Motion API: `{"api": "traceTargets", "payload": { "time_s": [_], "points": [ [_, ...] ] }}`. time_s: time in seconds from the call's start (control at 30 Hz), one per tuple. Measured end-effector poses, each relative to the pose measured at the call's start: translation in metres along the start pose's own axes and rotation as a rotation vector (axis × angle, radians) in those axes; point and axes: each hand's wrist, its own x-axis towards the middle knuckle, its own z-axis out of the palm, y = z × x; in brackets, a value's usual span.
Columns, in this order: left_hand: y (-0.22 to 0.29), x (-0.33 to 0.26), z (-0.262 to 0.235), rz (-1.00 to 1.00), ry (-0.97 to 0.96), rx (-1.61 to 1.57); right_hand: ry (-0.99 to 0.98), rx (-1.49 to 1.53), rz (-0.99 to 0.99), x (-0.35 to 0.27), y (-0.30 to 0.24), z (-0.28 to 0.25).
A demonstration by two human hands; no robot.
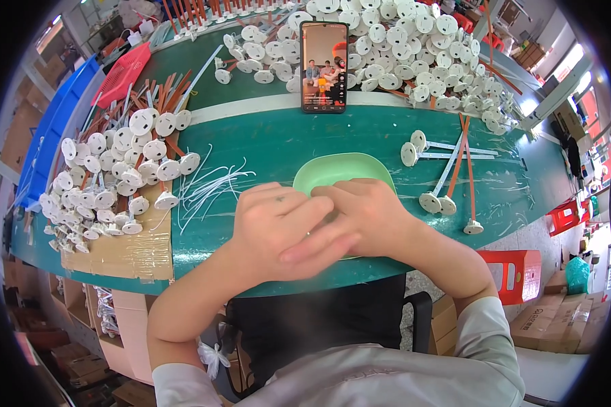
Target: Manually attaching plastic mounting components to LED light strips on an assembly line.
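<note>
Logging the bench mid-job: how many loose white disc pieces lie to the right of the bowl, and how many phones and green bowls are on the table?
white disc pieces right of the bowl: 5
phone: 1
green bowl: 1
Total: 7
The big heaps are too dense to count.

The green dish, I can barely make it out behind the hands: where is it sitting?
In the head view the green dish sits mid-table on the green table, just behind both hands, below the upright phone.
</note>
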Motion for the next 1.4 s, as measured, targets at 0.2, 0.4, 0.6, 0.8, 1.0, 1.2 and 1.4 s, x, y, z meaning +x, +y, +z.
{"api": "traceTargets", "payload": {
  "time_s": [0.2, 0.4, 0.6, 0.8, 1.0, 1.2, 1.4],
  "points": [
    [0.003, -0.003, 0.005, 0.066, -0.057, 0.122, -0.088, 0.075, 0.12, -0.002, 0.004, 0.003],
    [0.001, -0.001, 0.001, -0.022, -0.037, 0.122, -0.09, 0.07, 0.092, -0.002, 0.004, 0.003],
    [0.001, 0.001, -0.001, -0.12, -0.04, 0.057, -0.092, -0.046, 0.037, -0.003, 0.003, 0.005],
    [0.001, 0.0, 0.004, -0.137, -0.036, 0.023, -0.063, 0.005, 0.126, -0.003, 0.002, 0.006],
    [0.004, 0.001, 0.004, -0.171, -0.054, -0.075, -0.079, -0.032, 0.095, -0.003, 0.001, 0.004],
    [-0.001, 0.015, 0.0, 0.038, -0.005, -0.062, 0.007, -0.061, -0.005, -0.002, 0.0, 0.005],
    [0.002, 0.003, 0.009, -0.182, -0.047, -0.142, -0.024, 0.024, 0.118, -0.006, -0.003, 0.004]
  ]
}}
